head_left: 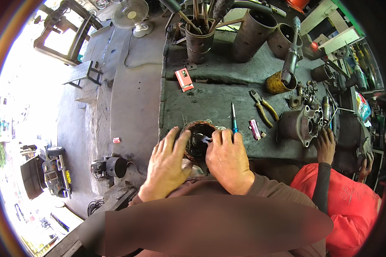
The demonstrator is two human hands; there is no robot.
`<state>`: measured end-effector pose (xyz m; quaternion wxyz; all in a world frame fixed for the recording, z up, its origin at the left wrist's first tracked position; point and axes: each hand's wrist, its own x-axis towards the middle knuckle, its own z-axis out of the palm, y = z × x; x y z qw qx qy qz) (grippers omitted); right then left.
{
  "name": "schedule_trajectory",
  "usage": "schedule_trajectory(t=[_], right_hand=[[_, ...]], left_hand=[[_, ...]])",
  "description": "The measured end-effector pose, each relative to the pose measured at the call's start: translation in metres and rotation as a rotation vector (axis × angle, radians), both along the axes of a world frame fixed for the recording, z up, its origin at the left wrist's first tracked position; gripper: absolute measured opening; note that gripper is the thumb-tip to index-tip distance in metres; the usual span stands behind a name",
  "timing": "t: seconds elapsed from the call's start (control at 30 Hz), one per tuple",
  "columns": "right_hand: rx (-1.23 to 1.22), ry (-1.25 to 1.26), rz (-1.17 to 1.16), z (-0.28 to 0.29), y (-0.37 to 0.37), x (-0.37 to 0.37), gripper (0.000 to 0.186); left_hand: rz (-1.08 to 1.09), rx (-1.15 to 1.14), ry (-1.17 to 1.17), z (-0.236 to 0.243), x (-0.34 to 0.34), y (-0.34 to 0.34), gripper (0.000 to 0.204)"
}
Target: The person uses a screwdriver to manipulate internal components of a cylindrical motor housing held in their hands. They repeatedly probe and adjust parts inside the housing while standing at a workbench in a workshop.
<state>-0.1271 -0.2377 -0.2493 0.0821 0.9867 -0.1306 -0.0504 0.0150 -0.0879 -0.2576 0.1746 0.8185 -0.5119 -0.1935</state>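
Brown-sleeved, a person's right hand [228,160] pinched a small pale piece [206,139] inside a copper-wound ring [196,124] at the near edge of the bench [201,100]; the left hand [166,162] lay open along its left rim. Beyond sat 1 blue screwdriver [234,122], yellow-handled pliers [264,108] and a metal housing [292,129], a co-worker's hand [326,146] beside it.
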Motion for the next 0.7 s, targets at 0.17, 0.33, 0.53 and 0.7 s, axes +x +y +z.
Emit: schedule_trajectory(t=[0.17,0.33,0.53,0.7], right_hand=[[0.006,-0.048,-0.079,-0.004,0.014,0.003,0.024],[0.005,0.015,-0.186,-0.01,0.028,0.009,0.034],[0.033,0.006,-0.284,-0.012,0.039,0.012,0.037],[-0.004,-0.009,-0.292,-0.012,0.042,0.016,0.037]], left_hand=[[-0.106,-0.153,0.275,-0.037,0.054,-0.007,0.126],[-0.236,-0.245,0.416,-0.076,0.062,-0.023,0.126],[-0.211,-0.351,0.499,-0.089,0.062,-0.026,0.118],[-0.26,-0.366,0.459,-0.09,0.069,-0.03,0.116]])
